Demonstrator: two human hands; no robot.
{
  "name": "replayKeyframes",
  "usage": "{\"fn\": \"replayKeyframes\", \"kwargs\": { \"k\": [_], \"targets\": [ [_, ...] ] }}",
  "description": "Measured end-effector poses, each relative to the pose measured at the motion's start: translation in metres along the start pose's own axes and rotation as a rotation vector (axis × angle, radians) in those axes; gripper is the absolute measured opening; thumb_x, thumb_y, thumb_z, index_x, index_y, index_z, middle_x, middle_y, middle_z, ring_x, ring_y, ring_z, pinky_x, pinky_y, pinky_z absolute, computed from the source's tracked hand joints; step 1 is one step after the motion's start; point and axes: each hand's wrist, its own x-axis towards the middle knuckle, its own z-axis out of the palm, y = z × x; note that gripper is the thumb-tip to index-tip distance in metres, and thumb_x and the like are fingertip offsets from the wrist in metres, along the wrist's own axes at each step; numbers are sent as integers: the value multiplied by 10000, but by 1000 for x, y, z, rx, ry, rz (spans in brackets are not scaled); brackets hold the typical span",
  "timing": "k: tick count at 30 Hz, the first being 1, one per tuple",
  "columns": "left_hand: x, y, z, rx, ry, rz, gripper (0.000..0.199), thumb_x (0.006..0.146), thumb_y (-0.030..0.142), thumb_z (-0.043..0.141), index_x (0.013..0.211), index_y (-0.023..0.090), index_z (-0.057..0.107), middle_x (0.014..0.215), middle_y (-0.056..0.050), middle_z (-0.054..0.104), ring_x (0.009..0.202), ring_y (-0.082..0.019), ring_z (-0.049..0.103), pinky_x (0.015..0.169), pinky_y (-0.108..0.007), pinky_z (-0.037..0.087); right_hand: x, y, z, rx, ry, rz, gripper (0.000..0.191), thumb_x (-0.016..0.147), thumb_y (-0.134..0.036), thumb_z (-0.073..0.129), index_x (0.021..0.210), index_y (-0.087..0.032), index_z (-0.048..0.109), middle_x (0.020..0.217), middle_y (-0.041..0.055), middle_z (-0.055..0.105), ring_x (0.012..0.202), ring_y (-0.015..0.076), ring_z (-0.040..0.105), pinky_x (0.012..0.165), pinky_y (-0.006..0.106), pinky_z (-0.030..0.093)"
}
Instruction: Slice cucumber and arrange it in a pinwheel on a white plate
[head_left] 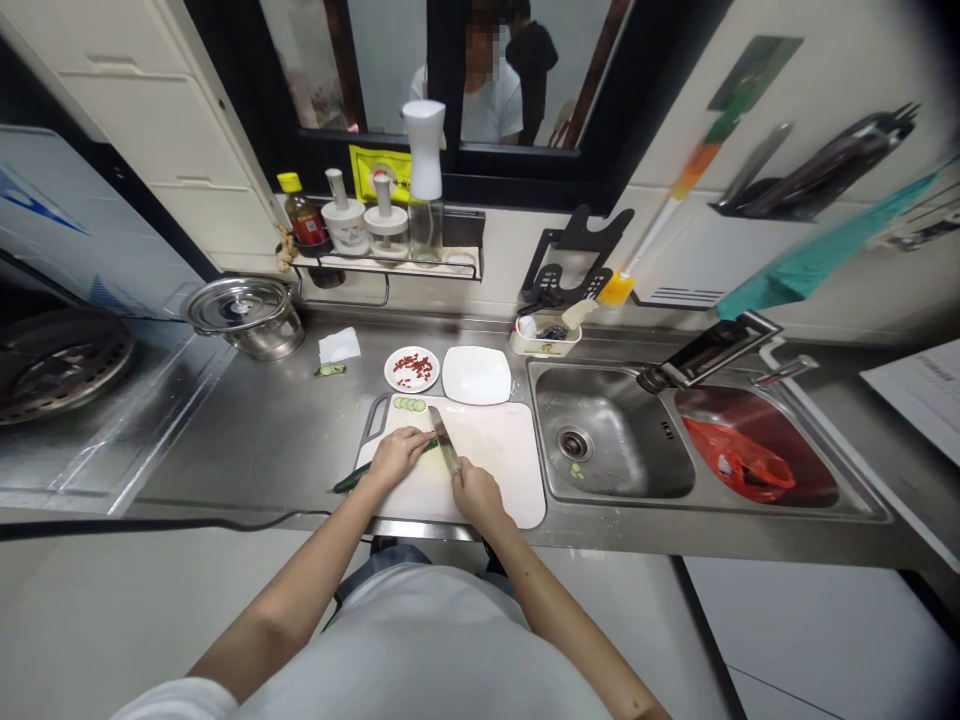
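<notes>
A dark green cucumber (351, 480) lies slantwise over the left side of the white cutting board (502, 460). My left hand (397, 455) is closed over it, and its cut end pokes out to the right of my fingers. My right hand (478, 492) grips the handle of a kitchen knife (442, 437), whose blade points away from me beside that cut end. Several pale green cucumber slices (409, 404) lie in a row at the board's top left. Behind the board are a white plate of chopped red pieces (397, 378) and a bare white square plate (477, 374).
To the right is a double sink (622, 490), with a red plastic bag (739, 460) in its far basin. A lidded steel pot (251, 315) stands at the back left, near a white paper (340, 345). Bottles line a wall rack (390, 262) above the counter.
</notes>
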Motion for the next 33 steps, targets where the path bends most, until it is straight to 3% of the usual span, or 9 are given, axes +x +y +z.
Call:
{"fn": "replayKeyframes", "kwargs": {
  "k": [19,33],
  "targets": [
    [0,2,1,22,21,43,286,953,322,473,1126,294,699,966,-42,686,891,-155,600,801,-249,442,-7,0,3,3,-59,-10,360,957,-168,304,1205,-95,554,1013,174,688,969,239,645,770,292,426],
    [-1,-2,7,59,72,113,284,954,307,479,1135,274,695,960,-40,687,881,-154,596,768,-253,442,-11,1,-13,-23,-124,-20,347,939,-123,326,1168,-77,583,1025,179,685,991,246,645,779,295,446]
  ]
}}
